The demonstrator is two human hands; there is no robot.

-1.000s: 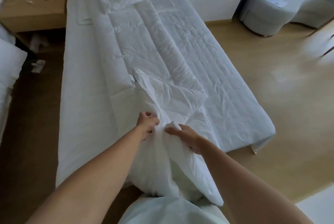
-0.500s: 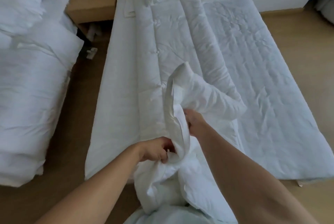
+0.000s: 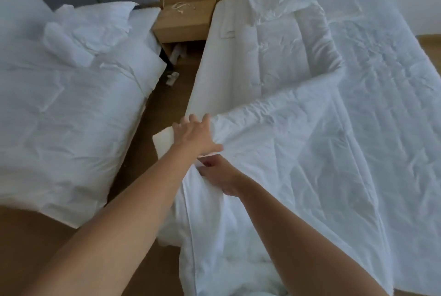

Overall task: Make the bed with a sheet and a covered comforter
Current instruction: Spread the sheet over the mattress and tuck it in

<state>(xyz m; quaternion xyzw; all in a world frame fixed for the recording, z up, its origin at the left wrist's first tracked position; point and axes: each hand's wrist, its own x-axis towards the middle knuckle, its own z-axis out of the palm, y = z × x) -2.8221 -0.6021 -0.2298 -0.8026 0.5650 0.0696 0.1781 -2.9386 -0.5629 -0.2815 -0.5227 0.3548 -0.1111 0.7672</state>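
Observation:
The bed's white quilted mattress (image 3: 386, 85) fills the right side of the view. A white comforter (image 3: 286, 40) lies folded lengthwise along its left half, up to the headboard. A white cover (image 3: 298, 157) is spread over the near end of the comforter and hangs off the foot of the bed toward me. My left hand (image 3: 194, 137) reaches over the cover's left corner with fingers spread and the thumb on the cloth. Just below it, my right hand (image 3: 220, 176) pinches a fold of the cover's edge with curled fingers.
A second bed (image 3: 62, 114) with white bedding and a pillow stands at the left across a narrow strip of wooden floor. A wooden nightstand (image 3: 186, 20) with a cable sits between the headboards. Small items (image 3: 173, 77) lie on the floor below it.
The cover's raised flap has come down and now lies spread flat across the bed. My left hand has let go of the bunched cloth and reached forward with fingers spread. The view swung left.

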